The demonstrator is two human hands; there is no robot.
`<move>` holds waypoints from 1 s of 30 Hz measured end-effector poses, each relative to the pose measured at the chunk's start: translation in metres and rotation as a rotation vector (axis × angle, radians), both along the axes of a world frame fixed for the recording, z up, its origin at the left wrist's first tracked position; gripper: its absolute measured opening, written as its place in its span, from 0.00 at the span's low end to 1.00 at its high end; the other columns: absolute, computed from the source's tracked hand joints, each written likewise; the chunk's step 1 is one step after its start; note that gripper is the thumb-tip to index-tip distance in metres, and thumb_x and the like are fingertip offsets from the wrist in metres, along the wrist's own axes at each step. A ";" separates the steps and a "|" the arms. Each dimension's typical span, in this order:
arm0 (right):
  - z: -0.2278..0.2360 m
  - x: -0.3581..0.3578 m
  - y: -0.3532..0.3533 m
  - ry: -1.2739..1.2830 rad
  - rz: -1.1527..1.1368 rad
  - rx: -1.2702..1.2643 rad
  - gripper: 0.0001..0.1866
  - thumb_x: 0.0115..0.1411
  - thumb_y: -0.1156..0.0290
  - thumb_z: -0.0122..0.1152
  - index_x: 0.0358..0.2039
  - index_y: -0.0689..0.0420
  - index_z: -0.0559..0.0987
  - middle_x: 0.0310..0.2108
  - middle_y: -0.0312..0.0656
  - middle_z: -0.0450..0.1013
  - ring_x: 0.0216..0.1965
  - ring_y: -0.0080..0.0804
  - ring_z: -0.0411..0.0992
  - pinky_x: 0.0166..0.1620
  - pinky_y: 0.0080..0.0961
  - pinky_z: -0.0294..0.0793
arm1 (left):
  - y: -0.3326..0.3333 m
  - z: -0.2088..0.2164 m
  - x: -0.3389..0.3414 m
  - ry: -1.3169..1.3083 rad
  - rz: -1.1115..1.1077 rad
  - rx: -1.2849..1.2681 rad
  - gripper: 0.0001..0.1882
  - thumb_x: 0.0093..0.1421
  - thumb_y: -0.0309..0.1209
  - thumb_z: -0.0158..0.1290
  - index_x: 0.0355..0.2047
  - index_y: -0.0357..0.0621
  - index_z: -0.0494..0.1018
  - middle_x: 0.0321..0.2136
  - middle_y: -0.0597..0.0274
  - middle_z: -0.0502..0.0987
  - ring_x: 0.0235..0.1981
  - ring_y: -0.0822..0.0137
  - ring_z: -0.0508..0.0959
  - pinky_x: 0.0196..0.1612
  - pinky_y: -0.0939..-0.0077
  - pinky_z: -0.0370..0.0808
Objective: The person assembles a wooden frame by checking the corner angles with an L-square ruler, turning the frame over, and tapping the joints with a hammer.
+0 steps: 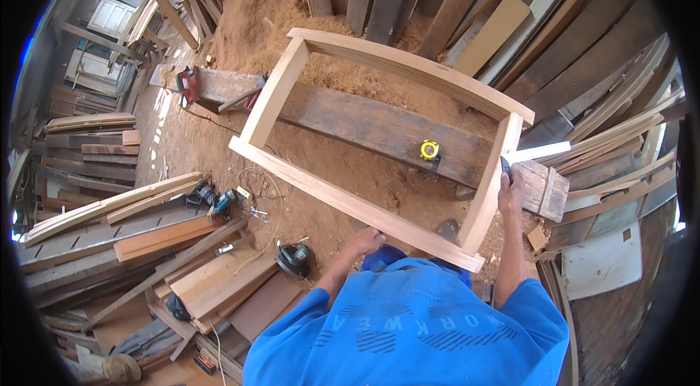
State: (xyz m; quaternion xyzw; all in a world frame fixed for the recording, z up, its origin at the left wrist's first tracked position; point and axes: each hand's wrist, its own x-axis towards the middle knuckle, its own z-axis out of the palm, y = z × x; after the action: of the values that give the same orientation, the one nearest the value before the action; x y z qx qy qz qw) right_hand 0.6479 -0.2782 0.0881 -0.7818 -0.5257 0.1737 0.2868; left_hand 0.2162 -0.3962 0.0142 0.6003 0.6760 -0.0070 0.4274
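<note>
A pale rectangular wooden frame stretches in front of me, above a dark plank bench. At its right end, my right hand grips the dark handle of a try square. The light blade points right, away from the frame. My left hand is closed beside the near rail, close to my body; whatever it may hold is hidden. Through the frame's opening, a yellow tape measure shows on the bench.
A red power tool sits at the bench's left end. A drill and a dark green power tool lie to my left among stacked boards, with a cord nearby. Upright planks line the far side behind sawdust.
</note>
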 end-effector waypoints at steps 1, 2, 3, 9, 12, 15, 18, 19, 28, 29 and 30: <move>0.000 -0.022 0.002 -0.043 0.004 0.062 0.18 0.65 0.69 0.55 0.52 0.64 0.76 0.43 0.56 0.77 0.46 0.55 0.75 0.51 0.42 0.72 | 0.014 0.004 -0.009 -0.164 -0.091 -0.306 0.22 0.66 0.47 0.51 0.43 0.40 0.78 0.37 0.49 0.83 0.37 0.57 0.83 0.41 0.63 0.78; 0.008 -0.049 0.006 -0.007 0.043 0.145 0.17 0.65 0.69 0.55 0.52 0.64 0.75 0.43 0.55 0.77 0.45 0.53 0.75 0.51 0.42 0.72 | 0.029 0.014 -0.018 -0.326 -0.182 -0.614 0.21 0.66 0.48 0.51 0.42 0.42 0.79 0.33 0.54 0.84 0.32 0.63 0.84 0.36 0.67 0.79; 0.028 -0.082 0.009 0.089 0.038 0.113 0.17 0.65 0.69 0.56 0.51 0.64 0.76 0.43 0.55 0.76 0.44 0.51 0.75 0.50 0.41 0.72 | 0.042 0.020 -0.023 -0.337 -0.185 -0.608 0.21 0.66 0.48 0.51 0.42 0.42 0.79 0.33 0.54 0.84 0.32 0.63 0.84 0.36 0.67 0.79; 0.048 -0.225 0.038 0.173 0.143 -0.167 0.18 0.63 0.67 0.59 0.51 0.61 0.78 0.42 0.56 0.78 0.46 0.53 0.75 0.52 0.40 0.72 | 0.116 0.083 -0.085 -0.294 -0.228 0.081 0.21 0.64 0.44 0.54 0.49 0.42 0.76 0.42 0.46 0.81 0.43 0.55 0.82 0.48 0.60 0.78; 0.051 -0.279 0.056 0.225 0.282 -0.067 0.17 0.61 0.68 0.62 0.48 0.62 0.79 0.41 0.56 0.78 0.45 0.51 0.76 0.51 0.39 0.73 | 0.144 0.080 -0.140 -0.270 0.039 0.230 0.25 0.63 0.41 0.56 0.55 0.39 0.72 0.51 0.41 0.76 0.55 0.47 0.75 0.59 0.55 0.70; 0.052 -0.310 0.078 0.222 0.380 -0.017 0.17 0.60 0.68 0.62 0.48 0.62 0.79 0.40 0.55 0.78 0.44 0.50 0.77 0.51 0.38 0.73 | 0.169 0.077 -0.211 -0.023 0.150 0.474 0.28 0.61 0.40 0.58 0.57 0.37 0.69 0.53 0.40 0.75 0.57 0.43 0.73 0.62 0.55 0.67; 0.062 -0.322 0.106 0.246 0.400 -0.092 0.16 0.59 0.68 0.63 0.46 0.61 0.79 0.36 0.54 0.79 0.41 0.49 0.78 0.48 0.39 0.74 | 0.193 0.089 -0.269 0.173 0.364 0.434 0.33 0.60 0.41 0.59 0.60 0.34 0.65 0.55 0.37 0.72 0.58 0.40 0.70 0.64 0.53 0.65; 0.060 -0.321 0.111 0.273 0.371 -0.122 0.16 0.58 0.68 0.64 0.45 0.61 0.79 0.35 0.53 0.79 0.39 0.49 0.78 0.47 0.40 0.74 | 0.186 0.088 -0.280 0.185 0.374 0.419 0.33 0.60 0.41 0.59 0.60 0.34 0.65 0.55 0.37 0.72 0.58 0.40 0.70 0.64 0.53 0.65; 0.026 -0.382 0.187 0.549 0.317 -0.164 0.11 0.58 0.71 0.65 0.40 0.63 0.79 0.28 0.41 0.78 0.30 0.27 0.74 0.38 0.29 0.73 | 0.298 0.079 -0.356 0.416 0.271 0.578 0.40 0.56 0.41 0.61 0.64 0.34 0.60 0.59 0.33 0.67 0.62 0.36 0.63 0.63 0.43 0.60; 0.019 -0.390 0.192 0.548 0.291 -0.163 0.11 0.58 0.71 0.65 0.40 0.63 0.79 0.28 0.41 0.78 0.30 0.27 0.74 0.38 0.29 0.73 | 0.321 0.074 -0.360 0.425 0.237 0.611 0.40 0.56 0.41 0.61 0.64 0.35 0.60 0.59 0.34 0.67 0.61 0.35 0.63 0.62 0.43 0.61; 0.010 -0.401 0.198 0.639 0.250 -0.182 0.11 0.58 0.72 0.65 0.40 0.63 0.79 0.28 0.40 0.78 0.30 0.25 0.74 0.37 0.28 0.73 | 0.346 0.072 -0.358 0.524 0.179 0.623 0.39 0.59 0.45 0.57 0.65 0.37 0.58 0.58 0.38 0.69 0.61 0.40 0.66 0.62 0.44 0.61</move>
State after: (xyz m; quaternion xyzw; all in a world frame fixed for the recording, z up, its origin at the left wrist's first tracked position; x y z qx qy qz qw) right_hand 0.2468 -0.0801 0.0981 -0.6399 -0.4835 0.4895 0.3422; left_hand -0.1421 -0.0506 0.0859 0.6178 0.7811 0.0823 0.0377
